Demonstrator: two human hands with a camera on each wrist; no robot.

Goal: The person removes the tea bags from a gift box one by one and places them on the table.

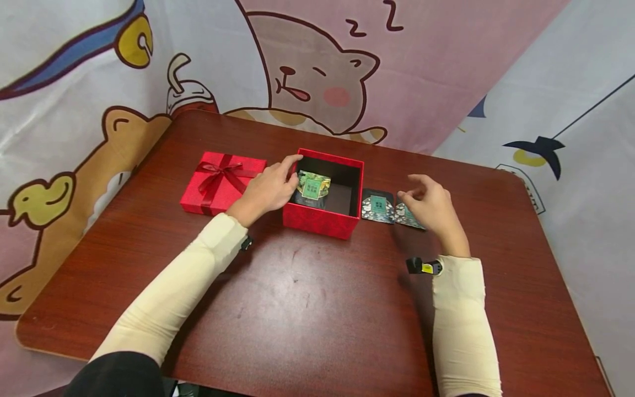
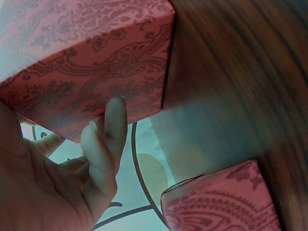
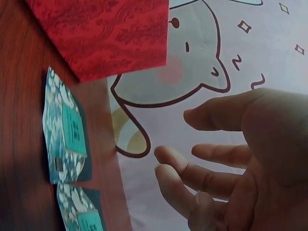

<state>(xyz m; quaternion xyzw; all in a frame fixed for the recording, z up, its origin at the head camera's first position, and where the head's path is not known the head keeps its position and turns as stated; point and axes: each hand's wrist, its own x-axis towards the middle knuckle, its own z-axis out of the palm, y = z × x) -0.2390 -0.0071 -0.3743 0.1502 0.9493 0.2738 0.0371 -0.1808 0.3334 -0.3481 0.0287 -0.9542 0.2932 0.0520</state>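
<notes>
A red patterned gift box (image 1: 319, 222) stands uncovered on the table, its inside dark. One packet with a green label (image 1: 312, 188) leans in its left part. My left hand (image 1: 270, 187) is at the box's left side, its index finger reaching the rim. In the left wrist view its fingertips (image 2: 115, 110) meet the patterned wall. My right hand (image 1: 432, 208) hovers over the packets to the right of the box, fingers loosely bent around bare air. Two flat packets with teal labels lie there, a near one (image 1: 378, 205) and another (image 1: 409, 218) partly hidden by that hand.
The red lid (image 1: 250, 165) with a dark red ribbon bow (image 1: 218, 175) lies left of the box, partly behind my left hand. The brown table (image 1: 297, 309) has rounded corners. A cartoon-printed cloth (image 1: 421, 71) hangs behind its far edge and at the sides.
</notes>
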